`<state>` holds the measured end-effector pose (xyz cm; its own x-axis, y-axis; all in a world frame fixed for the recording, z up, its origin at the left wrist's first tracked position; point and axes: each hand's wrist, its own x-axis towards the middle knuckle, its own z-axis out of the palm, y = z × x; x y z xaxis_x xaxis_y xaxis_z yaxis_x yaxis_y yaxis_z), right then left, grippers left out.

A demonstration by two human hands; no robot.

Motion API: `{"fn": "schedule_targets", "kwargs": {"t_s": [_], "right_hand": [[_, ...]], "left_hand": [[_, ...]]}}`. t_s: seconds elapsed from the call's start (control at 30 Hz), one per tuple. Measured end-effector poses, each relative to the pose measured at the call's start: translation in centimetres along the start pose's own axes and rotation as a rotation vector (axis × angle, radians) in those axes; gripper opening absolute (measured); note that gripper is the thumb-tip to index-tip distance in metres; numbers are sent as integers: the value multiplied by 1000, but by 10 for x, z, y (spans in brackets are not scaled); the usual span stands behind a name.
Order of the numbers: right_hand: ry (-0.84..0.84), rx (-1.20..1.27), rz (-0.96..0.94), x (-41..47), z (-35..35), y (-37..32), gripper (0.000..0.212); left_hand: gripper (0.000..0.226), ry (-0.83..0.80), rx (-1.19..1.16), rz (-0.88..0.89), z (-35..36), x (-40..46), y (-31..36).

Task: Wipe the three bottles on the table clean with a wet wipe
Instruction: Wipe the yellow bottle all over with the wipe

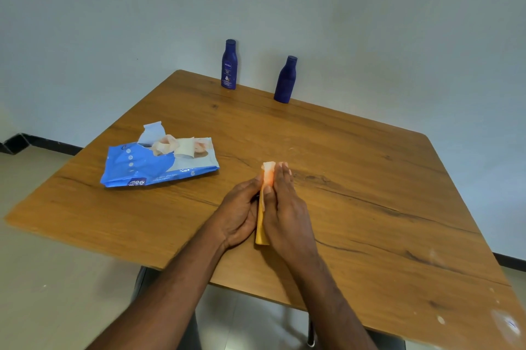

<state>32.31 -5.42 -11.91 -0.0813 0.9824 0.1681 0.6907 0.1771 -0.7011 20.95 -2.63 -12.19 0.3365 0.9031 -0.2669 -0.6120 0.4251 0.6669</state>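
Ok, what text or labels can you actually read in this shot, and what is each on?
"NIVEA": on the left blue bottle, upright at the table's far edge; the smaller print below it is too small to read.
"mee": on the near edge of the wipes pack; its other print is blurred.
Right blue bottle: no text shows.
Orange bottle, held between left hand and right hand with a wipe: no text shows.

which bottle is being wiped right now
The orange bottle, held between the left hand and right hand with the wipe at its top. The two blue bottles stand untouched at the far edge.
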Motion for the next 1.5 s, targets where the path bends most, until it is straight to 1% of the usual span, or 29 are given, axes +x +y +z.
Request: {"fn": "schedule_targets", "kwargs": {"t_s": [0.1, 0.17, 0.3, 0.43, 0.5, 0.67, 0.77, 0.83, 0.9, 1.0, 1.1, 1.2, 1.27, 1.33, 1.43, 1.5], "right_hand": [[12, 44, 35, -2, 1, -4, 61], [-5, -15, 23, 0, 2, -8, 64], [-34, -163, -71, -3, 1, -8, 65], [-83, -212, -134, -21, 1, -1, 65], [-108, -197, -127, -24, 1, -1, 66], [-88, -117, -114, -5, -3, -5, 64], [-54, 46, -22, -1, -6, -8, 60], [-38, 102, 39, 1, -5, -11, 59], [-46, 34, 46, 3, -2, -15, 62], [-71, -105, -26, -1, 2, -16, 65], [-95, -157, -70, -12, 0, -9, 69], [-121, -215, -97, -30, 1, -7, 72], [-137, -228, -113, -41, 3, -3, 69], [-146, -225, -130, -49, 4, 1, 68], [-180, -230, -162, -62, 1, 3, 71], [-187, -181, -166, -71, -6, 1, 62]], "left_hand": [[36, -6, 14, 2, 0, -2, 1], [33, 17, 46, 9, 0, -3, 1], [32, 46, 27, 10, 0, -2, 1], [33, 52, 66, -15, -2, 0, 1], [32, 70, 63, -19, -3, 0, 1], [30, 50, 28, 13, 1, -3, 1], [35, 8, 16, 18, -1, -1, 1], [36, 1, 16, 13, -1, -1, 1], [34, 20, 32, 17, -1, -3, 1], [34, 46, 26, 23, -3, -1, 0], [33, 76, 77, 25, -3, 1, 0], [36, 143, 120, -2, -3, 3, 1], [45, 157, 92, -25, -4, 5, 0], [52, 139, 53, -19, -5, 7, 0], [47, 132, 70, -4, -5, 5, 1], [46, 147, 124, 9, -5, 4, 1]]}}
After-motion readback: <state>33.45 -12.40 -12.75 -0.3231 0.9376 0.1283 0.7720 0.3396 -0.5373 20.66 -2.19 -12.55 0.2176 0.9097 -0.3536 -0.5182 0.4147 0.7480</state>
